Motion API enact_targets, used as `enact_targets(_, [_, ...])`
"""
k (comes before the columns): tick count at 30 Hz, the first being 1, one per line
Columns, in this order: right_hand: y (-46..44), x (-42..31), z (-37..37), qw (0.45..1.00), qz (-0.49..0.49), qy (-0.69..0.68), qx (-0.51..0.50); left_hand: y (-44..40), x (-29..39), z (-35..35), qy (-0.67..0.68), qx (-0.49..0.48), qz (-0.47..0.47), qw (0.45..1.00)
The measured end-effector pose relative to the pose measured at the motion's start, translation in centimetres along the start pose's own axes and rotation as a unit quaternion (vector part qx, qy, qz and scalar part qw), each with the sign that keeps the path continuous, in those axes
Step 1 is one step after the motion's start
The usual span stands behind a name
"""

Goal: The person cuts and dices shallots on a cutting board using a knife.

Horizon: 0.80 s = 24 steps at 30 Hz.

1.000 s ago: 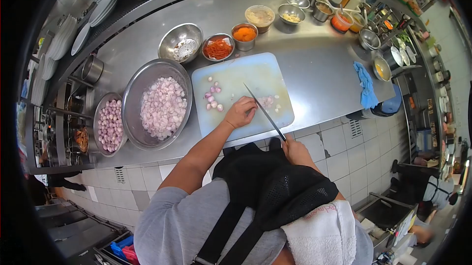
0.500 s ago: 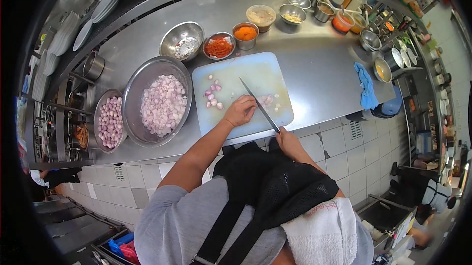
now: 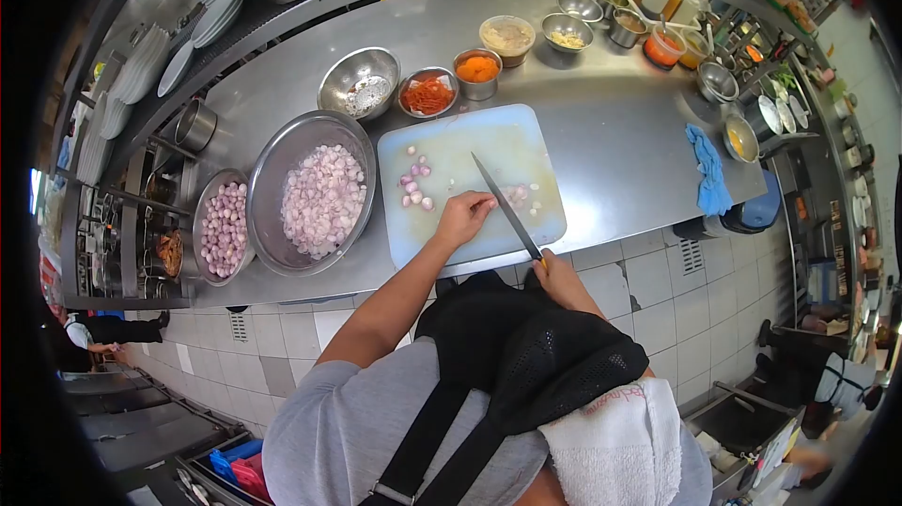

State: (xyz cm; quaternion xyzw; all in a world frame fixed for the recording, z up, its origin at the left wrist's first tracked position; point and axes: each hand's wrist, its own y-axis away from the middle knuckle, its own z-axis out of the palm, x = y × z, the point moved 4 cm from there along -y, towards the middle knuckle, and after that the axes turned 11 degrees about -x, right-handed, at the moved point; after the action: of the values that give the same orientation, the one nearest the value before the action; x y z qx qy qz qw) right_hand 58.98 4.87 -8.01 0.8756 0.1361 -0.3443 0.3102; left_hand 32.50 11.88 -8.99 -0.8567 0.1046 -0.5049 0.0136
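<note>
My right hand (image 3: 557, 278) grips the handle of a kitchen knife (image 3: 508, 208), whose blade slants away across the front half of a pale cutting board (image 3: 470, 140). Beside the blade's left face, my left hand (image 3: 464, 217) has its fingertips pinched together; whatever is between them is hidden. Sliced shallot pieces (image 3: 518, 194) lie just right of the blade. Several whole peeled shallots (image 3: 414, 188) are grouped on the board's left side. Left of the board, a large metal bowl (image 3: 266, 241) holds a heap of cut shallots (image 3: 324, 201).
A smaller bowl of whole shallots (image 3: 224, 232) stands at far left. Behind the board are a metal bowl (image 3: 338, 69), a bowl of red strips (image 3: 429, 93) and a container of orange food (image 3: 477, 69). A blue cloth (image 3: 707, 172) lies at right. People work at both edges.
The whole view has shifted slightly, moving the counter right and down. My left fingertips have drawn into a tighter pinch beside the blade. The knife stays nearly in place over the board.
</note>
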Motion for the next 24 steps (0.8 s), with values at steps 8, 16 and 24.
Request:
enact_targets(8, [0.3, -0.5, -0.1, 0.999, -0.012, 0.035, 0.013, 0.3, 0.9, -1.6, -0.010, 0.020, 0.039, 0.999])
enact_targets(16, [1.2, -1.6, -0.7, 0.996, 0.013, 0.090, 0.008, -0.3, 0.6, -0.7, -0.050, -0.017, 0.110, 0.993])
enact_targets(24, [4.6, -3.1, -1.6, 0.986, 0.071, 0.148, 0.003, -0.5, 0.5, -0.6, -0.099, -0.023, 0.134, 0.986])
